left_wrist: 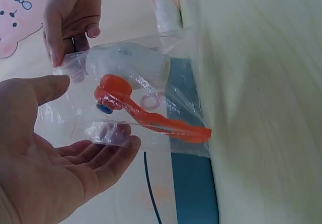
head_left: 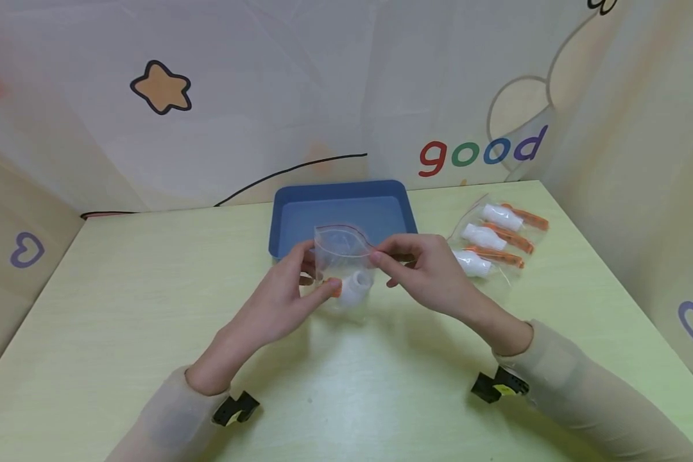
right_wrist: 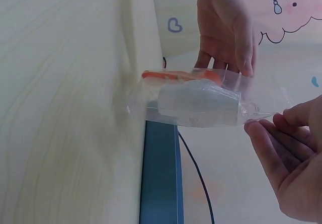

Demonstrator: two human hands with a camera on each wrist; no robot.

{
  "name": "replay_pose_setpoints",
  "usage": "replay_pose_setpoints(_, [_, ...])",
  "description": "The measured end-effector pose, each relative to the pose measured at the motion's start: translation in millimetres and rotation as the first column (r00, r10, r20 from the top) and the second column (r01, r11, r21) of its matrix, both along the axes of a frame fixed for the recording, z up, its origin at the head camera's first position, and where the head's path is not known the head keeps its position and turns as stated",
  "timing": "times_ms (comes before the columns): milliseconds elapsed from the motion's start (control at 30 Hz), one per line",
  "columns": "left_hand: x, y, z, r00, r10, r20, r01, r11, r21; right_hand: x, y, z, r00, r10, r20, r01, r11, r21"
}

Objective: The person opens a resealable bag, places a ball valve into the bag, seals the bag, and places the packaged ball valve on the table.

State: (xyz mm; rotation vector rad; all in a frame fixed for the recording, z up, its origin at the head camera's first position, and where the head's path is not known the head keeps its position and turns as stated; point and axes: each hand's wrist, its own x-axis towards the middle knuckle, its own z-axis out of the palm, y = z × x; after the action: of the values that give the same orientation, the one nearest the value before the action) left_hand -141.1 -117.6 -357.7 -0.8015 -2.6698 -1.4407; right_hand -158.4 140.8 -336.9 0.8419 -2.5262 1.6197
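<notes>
A clear zip bag is held upright over the table, its mouth at the top. Inside it are a white, hollow bottle-like piece and a slim orange piece with a rounded head and a small blue part. My left hand holds the bag from its left side, thumb in front and fingers behind. With thumb and fingertips, my right hand pinches the bag's upper right edge near the seal. The bag's mouth looks parted in the head view.
A blue tray stands behind the bag at the table's far edge. Right of it lie several white pieces and orange strips in clear bags, close beyond my right hand. A printed curtain hangs behind the table.
</notes>
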Motion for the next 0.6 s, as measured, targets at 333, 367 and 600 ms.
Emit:
replay_pose_setpoints(333, [0.7,-2.6,1.3,1.0,0.026,-0.014,-0.025,0.999,0.042,0.2,5.6,4.9,1.0,0.002,-0.022,-0.002,1.0,-0.015])
replay_pose_setpoints(367, [0.8,-2.8,1.9,0.999,0.029,-0.02,-0.028,0.999,0.041,0.0,6.1,5.1,1.0,0.002,-0.023,-0.002,1.0,-0.018])
replay_pose_setpoints(600, [0.3,-6.5,2.4,0.999,0.028,-0.044,-0.026,0.999,0.041,-1.9,8.8,5.5,1.0,-0.003,-0.014,0.003,1.0,-0.017])
